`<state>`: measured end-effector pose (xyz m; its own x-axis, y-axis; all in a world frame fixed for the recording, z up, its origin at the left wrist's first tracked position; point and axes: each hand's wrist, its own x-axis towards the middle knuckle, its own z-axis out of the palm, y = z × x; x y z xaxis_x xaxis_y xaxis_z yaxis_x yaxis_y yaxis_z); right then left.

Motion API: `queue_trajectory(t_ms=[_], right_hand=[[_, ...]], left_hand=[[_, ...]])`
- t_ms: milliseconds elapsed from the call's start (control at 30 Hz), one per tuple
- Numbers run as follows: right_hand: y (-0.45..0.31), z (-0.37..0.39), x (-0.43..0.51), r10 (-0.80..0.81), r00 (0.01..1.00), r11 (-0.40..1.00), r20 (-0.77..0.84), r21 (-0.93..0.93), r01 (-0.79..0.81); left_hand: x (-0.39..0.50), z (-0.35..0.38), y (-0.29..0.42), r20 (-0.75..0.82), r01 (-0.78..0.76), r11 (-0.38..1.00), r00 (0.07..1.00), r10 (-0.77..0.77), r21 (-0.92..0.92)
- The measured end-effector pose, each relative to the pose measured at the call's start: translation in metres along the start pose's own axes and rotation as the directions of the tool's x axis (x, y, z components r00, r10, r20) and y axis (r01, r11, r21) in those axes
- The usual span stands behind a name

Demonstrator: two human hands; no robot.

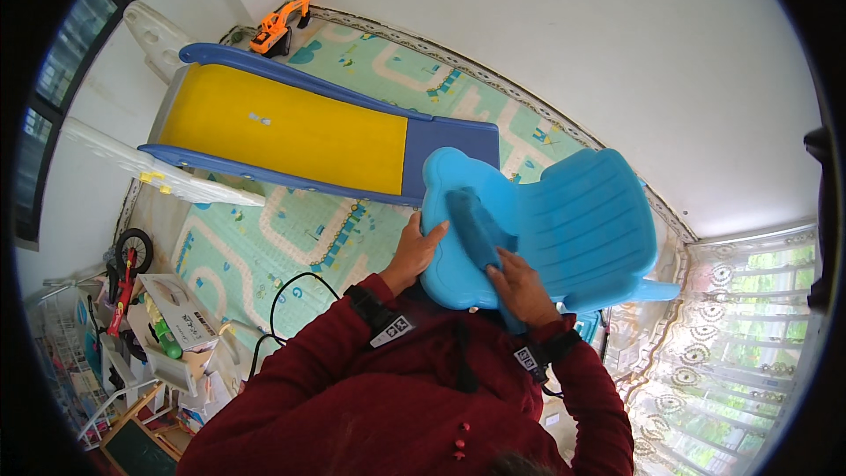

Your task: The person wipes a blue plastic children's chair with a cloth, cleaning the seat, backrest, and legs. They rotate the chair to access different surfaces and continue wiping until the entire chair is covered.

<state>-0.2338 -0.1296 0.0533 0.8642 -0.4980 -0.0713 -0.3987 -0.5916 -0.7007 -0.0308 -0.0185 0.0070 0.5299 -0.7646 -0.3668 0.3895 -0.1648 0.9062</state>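
Note:
A light-blue moulded plastic child's seat (588, 225) with a grooved panel is tilted in front of my body. My left hand (415, 251) grips its rounded left edge, with the thumb over the top face. My right hand (522, 285) holds a darker blue cloth (472, 225) by its near end. The cloth lies bunched along the inner face of the seat's rounded end panel, and one part of it hangs below my right hand. What bears the seat's weight from below is hidden.
Beyond the seat lies a toy slide (297, 125) with a yellow chute, on a green play mat (258, 258). An orange toy excavator (274, 33) stands in the far corner. At left are a small red bike (125, 284) and a cardboard box (175, 311); a sheer curtain (714, 357) hangs at right.

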Motion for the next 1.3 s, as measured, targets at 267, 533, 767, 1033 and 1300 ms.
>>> queue_trajectory(t_ms=[267,533,767,1033,1300], right_hand=[[0.05,-0.006,0.015,0.205,0.976,0.948,0.068,-0.264,-0.181],[-0.023,0.012,0.053,-0.121,0.991,0.992,0.058,-0.018,0.122],[0.016,0.013,0.049,-0.07,0.993,0.972,0.094,-0.216,0.089],[0.072,0.007,0.017,0.145,0.988,0.94,0.045,-0.317,-0.123],[0.006,-0.011,0.002,0.181,0.976,0.982,0.125,0.039,-0.187]], left_hand=[[-0.006,0.005,0.01,-0.007,0.02,1.0,1.0,-0.02,-0.017],[-0.003,0.003,0.007,-0.021,0.018,0.999,1.0,-0.018,-0.029],[-0.001,0.0,0.004,-0.012,0.023,0.999,1.0,-0.023,0.022],[-0.002,0.001,0.005,0.009,0.049,0.999,0.999,-0.049,0.024],[-0.002,0.001,0.005,-0.003,0.039,0.999,0.999,-0.039,-0.026]])
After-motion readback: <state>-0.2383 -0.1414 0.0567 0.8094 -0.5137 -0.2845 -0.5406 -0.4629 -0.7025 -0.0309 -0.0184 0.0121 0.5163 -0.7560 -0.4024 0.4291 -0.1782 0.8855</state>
